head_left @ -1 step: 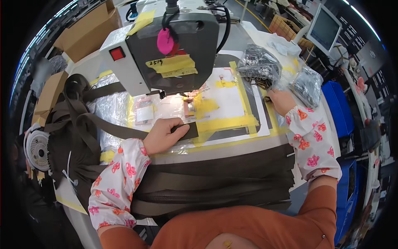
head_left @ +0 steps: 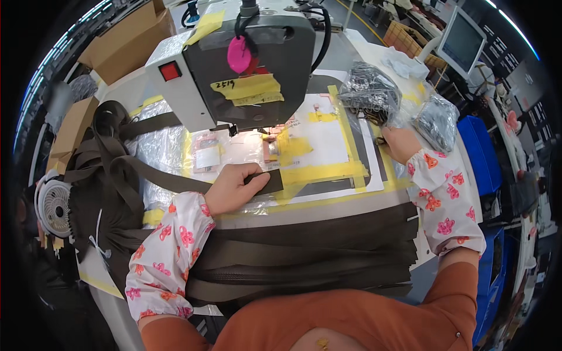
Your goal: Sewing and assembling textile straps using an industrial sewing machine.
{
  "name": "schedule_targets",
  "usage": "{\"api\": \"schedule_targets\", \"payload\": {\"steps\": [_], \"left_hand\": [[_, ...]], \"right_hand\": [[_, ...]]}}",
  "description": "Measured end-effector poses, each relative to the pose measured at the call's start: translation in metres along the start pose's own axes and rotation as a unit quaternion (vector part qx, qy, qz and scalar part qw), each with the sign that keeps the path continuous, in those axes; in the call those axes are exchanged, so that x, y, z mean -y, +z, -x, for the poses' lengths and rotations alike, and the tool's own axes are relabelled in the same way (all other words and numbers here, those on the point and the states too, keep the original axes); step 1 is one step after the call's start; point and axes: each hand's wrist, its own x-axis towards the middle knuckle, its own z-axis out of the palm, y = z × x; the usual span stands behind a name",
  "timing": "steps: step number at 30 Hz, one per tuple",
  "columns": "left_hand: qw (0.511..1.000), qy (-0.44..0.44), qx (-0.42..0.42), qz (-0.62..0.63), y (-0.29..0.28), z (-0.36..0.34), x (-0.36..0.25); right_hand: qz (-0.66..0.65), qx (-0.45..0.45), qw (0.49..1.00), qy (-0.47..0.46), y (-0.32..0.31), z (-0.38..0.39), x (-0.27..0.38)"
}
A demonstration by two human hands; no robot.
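Observation:
My left hand [head_left: 235,188] pinches a dark olive webbing strap [head_left: 273,182] between thumb and fingers. The strap's cut end sticks out to the right of the thumb, and the rest trails left to a heap of the same webbing [head_left: 108,169]. Over on the right, my right hand [head_left: 404,144] has its fingers curled down beside small bronze-coloured metal pieces [head_left: 374,116], which spill from a clear plastic bag [head_left: 370,88]. Something small and dark shows at its fingertips, too little to name. Behind the left hand stands a sewing machine head [head_left: 249,76], above a taped template plate [head_left: 319,174].
Along the table's near edge lies a stack of dark webbing lengths [head_left: 304,248]. A second clear bag [head_left: 437,120] rests beyond my right hand. A small white fan [head_left: 54,210] is at the far left, cardboard boxes [head_left: 126,44] behind it. Blue bins [head_left: 479,153] stand to the right.

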Motion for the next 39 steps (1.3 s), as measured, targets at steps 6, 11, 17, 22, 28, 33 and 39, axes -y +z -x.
{"api": "schedule_targets", "payload": {"steps": [6, 11, 17, 22, 28, 33, 39], "left_hand": [[0.999, -0.003, -0.034, 0.023, 0.006, -0.009, -0.003], [0.998, -0.006, -0.058, 0.009, 0.010, -0.013, -0.012], [1.000, -0.021, -0.015, -0.008, 0.009, -0.015, -0.011], [1.000, 0.003, 0.013, -0.019, 0.009, -0.015, -0.008], [0.999, -0.021, 0.010, 0.026, 0.004, -0.014, -0.009], [0.971, 0.092, -0.084, -0.202, 0.010, -0.012, -0.013], [0.959, 0.179, -0.131, -0.174, 0.021, -0.009, -0.022]], "right_hand": [[-0.509, -0.037, 0.859, -0.035, -0.038, 0.005, 0.073], [-0.678, -0.033, 0.731, -0.070, -0.036, -0.033, 0.152], [-0.638, -0.076, 0.764, -0.056, -0.033, -0.035, 0.183], [-0.525, -0.155, 0.822, -0.157, -0.021, -0.024, 0.193], [-0.583, -0.187, 0.776, -0.152, -0.026, -0.020, 0.206], [-0.773, 0.048, 0.632, -0.029, -0.030, -0.023, 0.207], [-0.769, 0.006, 0.638, -0.033, -0.033, -0.018, 0.208]]}}
